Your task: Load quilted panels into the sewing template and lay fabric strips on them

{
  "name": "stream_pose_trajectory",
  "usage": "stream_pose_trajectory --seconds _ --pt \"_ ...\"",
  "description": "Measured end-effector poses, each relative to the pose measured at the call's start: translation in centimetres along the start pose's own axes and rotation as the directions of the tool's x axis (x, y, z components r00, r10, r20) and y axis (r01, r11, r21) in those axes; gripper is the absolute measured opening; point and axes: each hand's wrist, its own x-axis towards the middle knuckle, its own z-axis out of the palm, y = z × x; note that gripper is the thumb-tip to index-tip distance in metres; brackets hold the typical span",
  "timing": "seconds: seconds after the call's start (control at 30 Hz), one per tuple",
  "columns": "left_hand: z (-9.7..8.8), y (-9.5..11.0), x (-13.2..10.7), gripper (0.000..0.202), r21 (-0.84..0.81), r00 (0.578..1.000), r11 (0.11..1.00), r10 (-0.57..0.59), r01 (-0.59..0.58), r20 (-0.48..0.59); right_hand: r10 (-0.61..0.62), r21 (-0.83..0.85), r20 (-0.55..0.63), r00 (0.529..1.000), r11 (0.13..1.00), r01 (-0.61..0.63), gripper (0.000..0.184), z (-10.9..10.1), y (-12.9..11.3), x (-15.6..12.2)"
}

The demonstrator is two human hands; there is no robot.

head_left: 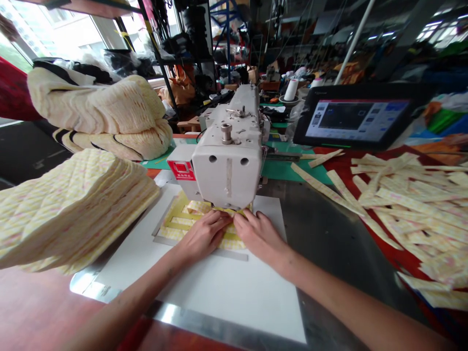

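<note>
Under left grip (pixel 205 235), right grip (pixel 260 239), checked fabric (pixel 234 242)

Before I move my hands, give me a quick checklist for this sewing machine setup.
1. Fingers clear of the sewing machine head: not ok; left hand and right hand are close at its front.
2. Checked fabric over the white sheet: ok, at both hands.
3. Needle position: cannot tell, hidden.
4. Quilted stack clear of the hands: ok, off to the left.
5. Loose strips clear of the hands: ok, piled right.
6. Monitor lit: ok, text unreadable.
</note>
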Motion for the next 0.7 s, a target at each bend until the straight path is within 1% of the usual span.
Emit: stream_pose_trajectory --seconds 0.07,0.13,0.27,0.4,0.57,0.63,0.7 --pt "0.1 0.1 -0.2 0.041 -0.009 0.999 0.999 -0.035 0.035 -0.001 0.023 0.036 0.004 1.000 0.999 -0.023 0.024 0.1 0.0 0.0" --pt "0.2 0.0 -0.3 0.042 -0.017 0.999 0.999 -0.048 0.048 0.001 0.077 0.080 0.000 0.997 0.994 -0.077 0.025 0.4 0.2 -0.4" --pt "0.5 -0.4 -0.3 0.042 -0.026 0.999 0.999 -0.036 0.035 -0.011 0.173 0.127 -0.004 0.985 0.977 -0.172 0.038 0.4 0.5 -1.9" --pt "0.6 -0.7 -0.3 0.045 -0.026 1.000 1.000 -0.018 0.018 -0.016 0.181 0.161 0.057 0.982 0.969 -0.188 0.035 -0.2 0.3 -2.5" --pt "0.5 -0.7 -0.3 0.049 -0.022 1.000 1.000 0.017 -0.017 -0.010 0.148 0.209 0.142 0.979 0.962 -0.176 0.034 -0.5 0.3 -1.4" --pt "0.4 -0.6 -0.3 0.051 -0.007 1.000 1.000 0.024 -0.024 -0.012 0.145 0.232 0.155 0.977 0.956 -0.179 0.034 -0.3 0.4 -1.2" --pt "0.3 -0.5 -0.4 0.051 0.046 1.000 0.999 0.007 -0.006 -0.021 0.155 0.262 0.149 0.977 0.946 -0.190 0.035 0.0 0.5 -1.3"
